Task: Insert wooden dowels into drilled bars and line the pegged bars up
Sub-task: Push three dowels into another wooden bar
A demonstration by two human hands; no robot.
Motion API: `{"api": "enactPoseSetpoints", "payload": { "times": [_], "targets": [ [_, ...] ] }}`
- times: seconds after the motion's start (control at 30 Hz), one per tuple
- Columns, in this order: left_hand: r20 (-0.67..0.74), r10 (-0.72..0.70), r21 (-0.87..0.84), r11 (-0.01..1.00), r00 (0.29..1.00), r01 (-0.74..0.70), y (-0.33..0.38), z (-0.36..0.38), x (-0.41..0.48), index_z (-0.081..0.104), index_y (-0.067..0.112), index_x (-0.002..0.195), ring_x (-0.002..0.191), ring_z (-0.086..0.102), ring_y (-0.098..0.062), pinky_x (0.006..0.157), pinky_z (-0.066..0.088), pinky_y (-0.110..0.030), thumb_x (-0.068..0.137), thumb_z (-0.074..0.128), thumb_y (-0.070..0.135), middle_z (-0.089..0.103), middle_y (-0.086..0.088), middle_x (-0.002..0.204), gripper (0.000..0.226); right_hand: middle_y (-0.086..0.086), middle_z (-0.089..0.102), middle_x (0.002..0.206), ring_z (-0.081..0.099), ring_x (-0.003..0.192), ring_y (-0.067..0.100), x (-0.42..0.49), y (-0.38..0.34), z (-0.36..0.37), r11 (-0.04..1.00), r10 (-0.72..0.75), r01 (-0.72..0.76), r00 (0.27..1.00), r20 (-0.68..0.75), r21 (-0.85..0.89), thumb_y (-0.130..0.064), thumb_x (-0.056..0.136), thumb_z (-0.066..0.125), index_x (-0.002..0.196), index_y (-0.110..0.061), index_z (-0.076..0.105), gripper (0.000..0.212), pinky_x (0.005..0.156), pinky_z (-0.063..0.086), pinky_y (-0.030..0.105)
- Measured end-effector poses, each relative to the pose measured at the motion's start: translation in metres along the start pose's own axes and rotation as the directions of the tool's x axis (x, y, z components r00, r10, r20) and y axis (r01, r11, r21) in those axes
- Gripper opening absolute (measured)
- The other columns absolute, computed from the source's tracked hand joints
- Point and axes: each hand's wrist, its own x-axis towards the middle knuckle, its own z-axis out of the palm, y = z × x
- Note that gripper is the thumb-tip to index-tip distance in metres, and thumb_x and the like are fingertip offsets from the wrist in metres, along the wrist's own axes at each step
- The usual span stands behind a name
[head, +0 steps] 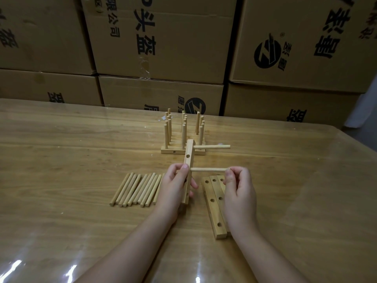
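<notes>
The fingers (228,175) of the right hand (239,190) are pinching the outer end of a dowel (208,170), whose other end is meeting the held bar (188,160) at mid-length; how deep it is sitting cannot be told. The fingers (184,168) of the left hand (175,187) are gripping that bar, tilting it above the bench (81,139). Higher on the held bar, a seated dowel (213,147) is jutting rightward. Left of the held bar, loose dowels (136,189) are lying; right of it, spare drilled bars (214,205); beyond it, pegged bars (183,139) are standing in line. This looks like the second peg going in, and the next move probably calls for a straight push while the left hand is bracing.
</notes>
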Motion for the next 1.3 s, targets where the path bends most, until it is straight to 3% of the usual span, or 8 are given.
{"api": "enactPoseSetpoints", "payload": {
  "times": [0.27,0.47,0.6,0.67,0.8,0.97,1.1,1.3],
  "targets": [
    [0.034,-0.055,0.002,0.999,0.998,0.054,-0.002,0.001,0.002,0.059,0.013,0.103,0.048,0.057,-0.011,0.045,0.045,-0.020,0.101,0.040,0.032,0.066,-0.003,0.063,0.026,-0.007,0.057,0.074,0.055,0.067,-0.003,-0.001,-0.005,0.001,0.984,0.015,-0.011,1.000,-0.017,0.177,-0.047,0.088,0.036,0.099,-0.038,0.048,0.019,0.057,0.046,0.013],
    [0.024,-0.083,-0.093,0.992,0.996,0.085,-0.005,-0.002,0.006,0.059,0.013,0.100,0.048,0.053,-0.012,0.044,0.044,-0.023,0.101,0.038,0.032,0.059,-0.002,0.058,0.029,-0.013,0.059,0.071,0.053,0.059,0.002,-0.001,0.001,0.007,0.997,-0.054,0.049,0.995,0.082,0.062,-0.046,0.091,0.037,0.091,-0.035,0.049,0.016,0.049,0.042,0.020],
    [-0.022,-0.063,-0.153,0.986,0.998,0.059,-0.002,-0.003,0.005,0.058,0.012,0.091,0.043,0.048,-0.013,0.041,0.041,-0.021,0.103,0.035,0.026,0.055,-0.004,0.054,0.029,-0.012,0.056,0.071,0.053,0.065,0.002,-0.002,0.006,0.009,0.981,-0.118,0.147,0.970,0.211,-0.126,-0.029,0.095,0.046,0.088,-0.031,0.050,0.009,0.055,0.034,0.013],
    [-0.041,-0.055,-0.183,0.982,0.998,0.047,0.001,-0.003,0.003,0.056,0.011,0.088,0.041,0.046,-0.013,0.039,0.040,-0.021,0.103,0.034,0.024,0.054,-0.004,0.053,0.030,-0.013,0.055,0.077,0.052,0.073,0.004,-0.004,0.002,0.010,0.923,-0.202,0.285,0.930,0.308,-0.257,-0.022,0.094,0.050,0.089,-0.023,0.056,0.008,0.062,0.035,0.017],
    [-0.074,-0.062,-0.242,0.969,0.995,0.043,0.003,-0.005,0.000,0.056,0.007,0.090,0.039,0.045,-0.012,0.039,0.039,-0.020,0.102,0.035,0.023,0.054,-0.005,0.051,0.030,-0.002,0.058,0.084,0.054,0.083,0.020,-0.013,-0.008,0.015,0.654,-0.332,0.614,0.758,0.561,-0.442,-0.021,0.088,0.051,0.085,-0.017,0.060,0.011,0.075,0.042,0.033],
    [-0.104,-0.055,-0.284,0.959,0.993,0.023,0.007,-0.012,-0.002,0.056,0.006,0.092,0.037,0.044,-0.011,0.036,0.037,-0.019,0.102,0.036,0.023,0.053,-0.005,0.050,0.028,0.002,0.060,0.101,0.056,0.096,0.025,-0.016,-0.013,0.019,0.470,-0.249,0.714,0.672,0.697,-0.520,-0.027,0.088,0.045,0.102,-0.015,0.062,0.025,0.083,0.045,0.039],
    [-0.161,-0.068,-0.371,0.929,0.985,0.004,0.014,-0.020,0.001,0.057,0.006,0.098,0.037,0.042,-0.011,0.035,0.036,-0.018,0.101,0.037,0.025,0.052,-0.004,0.049,0.027,0.002,0.036,0.143,0.039,0.123,0.026,-0.020,-0.013,0.032,0.449,-0.132,0.762,0.573,0.809,-0.466,-0.017,0.097,0.032,0.139,-0.017,0.035,0.042,0.100,0.030,0.039],
    [-0.381,-0.007,-0.404,0.901,0.925,-0.159,0.024,-0.032,0.004,0.054,0.012,0.081,0.038,0.043,-0.012,0.036,0.035,-0.018,0.100,0.039,0.023,0.052,-0.003,0.048,0.026,-0.009,0.015,0.156,0.026,0.134,0.023,-0.023,-0.021,0.041,0.457,-0.108,0.804,0.475,0.874,-0.381,-0.019,0.099,0.030,0.147,-0.031,0.020,0.050,0.101,0.028,0.037]
  ]
}}
